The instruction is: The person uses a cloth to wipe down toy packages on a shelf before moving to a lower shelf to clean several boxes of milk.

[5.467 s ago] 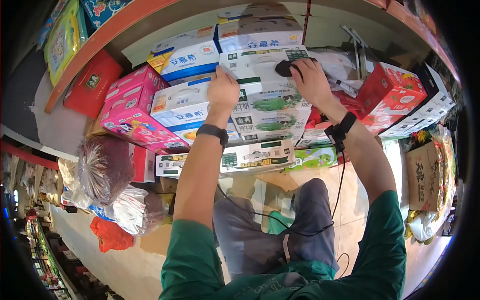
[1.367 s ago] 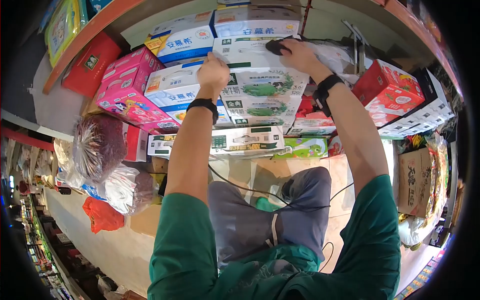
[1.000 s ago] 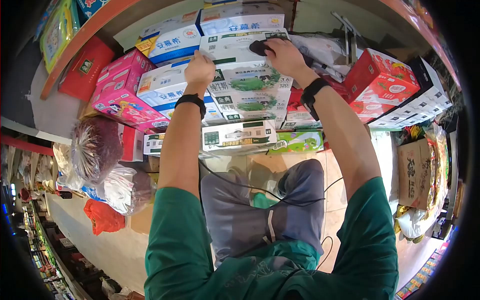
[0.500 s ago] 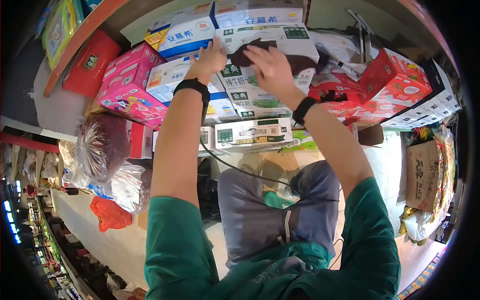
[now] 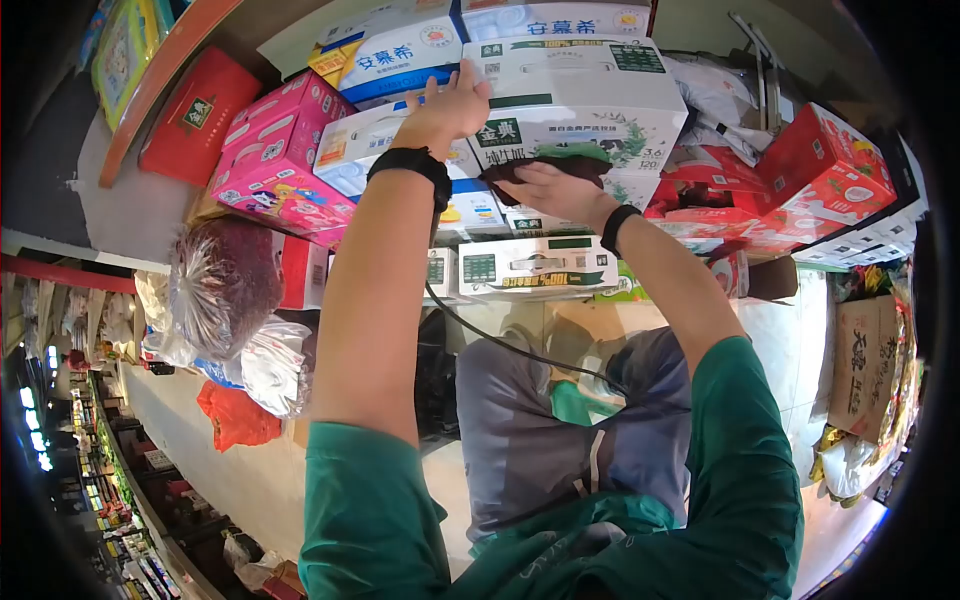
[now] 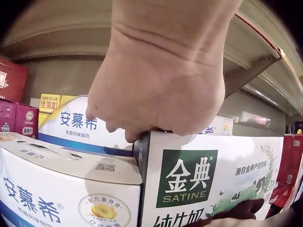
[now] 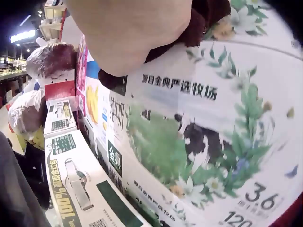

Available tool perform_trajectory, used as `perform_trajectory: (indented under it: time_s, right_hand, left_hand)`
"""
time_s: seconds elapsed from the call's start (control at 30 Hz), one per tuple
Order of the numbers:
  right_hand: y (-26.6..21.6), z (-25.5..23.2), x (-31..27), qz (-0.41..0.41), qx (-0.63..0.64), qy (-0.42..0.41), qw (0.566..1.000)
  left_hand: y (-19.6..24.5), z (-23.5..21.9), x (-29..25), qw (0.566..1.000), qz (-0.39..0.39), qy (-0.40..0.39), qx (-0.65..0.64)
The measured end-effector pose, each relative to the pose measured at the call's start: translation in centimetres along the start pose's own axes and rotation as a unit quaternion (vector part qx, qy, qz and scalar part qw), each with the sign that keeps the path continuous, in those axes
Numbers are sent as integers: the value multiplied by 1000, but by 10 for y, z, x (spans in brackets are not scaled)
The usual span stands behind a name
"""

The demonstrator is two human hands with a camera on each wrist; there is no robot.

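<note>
A white Satine milk carton (image 5: 580, 75) tops a stack of similar cartons. My left hand (image 5: 447, 108) rests at its upper left corner, fingers loosely spread. In the left wrist view the fingertips reach down behind the carton's edge, beside a white and blue yogurt carton (image 6: 71, 175). My right hand (image 5: 560, 190) holds a bunched dark brown cloth (image 5: 590, 165) against the carton's front face, below the green brand label. The right wrist view shows the cloth (image 7: 210, 19) sticking out on both sides of the hand, over the carton's printed front (image 7: 189, 142).
Pink cartons (image 5: 285, 165) and a red box (image 5: 200, 115) stand to the left, red cartons (image 5: 830, 165) to the right. A lower white carton (image 5: 540, 265) lies in front of the stack. A black cable (image 5: 500, 345) hangs across the legs. Clear-wrapped bags (image 5: 225, 290) sit at left.
My right hand has brought the cloth from the carton's top down onto its front face. My left hand's fingers, earlier curled at the carton's corner, have spread out.
</note>
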State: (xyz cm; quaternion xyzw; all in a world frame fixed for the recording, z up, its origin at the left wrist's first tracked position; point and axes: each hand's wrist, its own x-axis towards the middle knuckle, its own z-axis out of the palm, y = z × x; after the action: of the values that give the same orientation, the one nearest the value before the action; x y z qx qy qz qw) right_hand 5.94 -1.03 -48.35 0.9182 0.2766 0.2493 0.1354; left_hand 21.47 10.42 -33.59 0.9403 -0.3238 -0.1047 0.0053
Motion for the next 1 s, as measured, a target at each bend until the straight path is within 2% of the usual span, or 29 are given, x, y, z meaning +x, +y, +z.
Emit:
perform_trajectory:
  time_s: [0.1,0.13,0.17,0.23,0.3,0.37,0.43,0.5,0.6,0.67,0.8,0.9,1.0]
  right_hand:
    - [15,-17,13,-34,-69,-33,996]
    - [24,-43,21,-53,-102,-33,993]
    - [29,-55,29,-30,-90,-41,995]
    - [46,-55,29,-26,-113,36,993]
    - [64,-77,18,-53,-77,42,995]
    - [80,-81,-9,-57,-78,87,992]
    - [89,-109,-40,-39,-84,26,995]
    - [101,-103,-80,-35,-104,22,994]
    - [114,-105,-132,-1,-77,-50,996]
    - [112,-112,-142,15,-97,-52,994]
    - [103,-108,-131,45,-50,-54,996]
    - [95,-88,-106,-13,-72,-8,997]
    - [75,-65,-70,-20,-58,21,998]
  left_hand:
    - [2,-1,2,1000,1,3,8]
    - [4,-2,0,1000,-2,-1,4]
    - [5,-4,-2,1000,-6,-5,2]
    - [4,-4,-3,1000,-3,-9,-7]
    - [4,-8,-4,1000,-1,-9,-10]
    - [5,-9,-7,1000,1,-12,-9]
    - [3,-5,-2,1000,-1,-17,-22]
    - [3,-3,1,999,-8,-21,-35]
    - [5,-5,-2,999,-5,-18,-44]
    - [4,-3,-2,999,0,-10,-45]
    - [3,0,-1,999,1,3,-45]
    - [3,2,-1,999,3,10,-44]
    - [4,1,-2,999,2,10,-52]
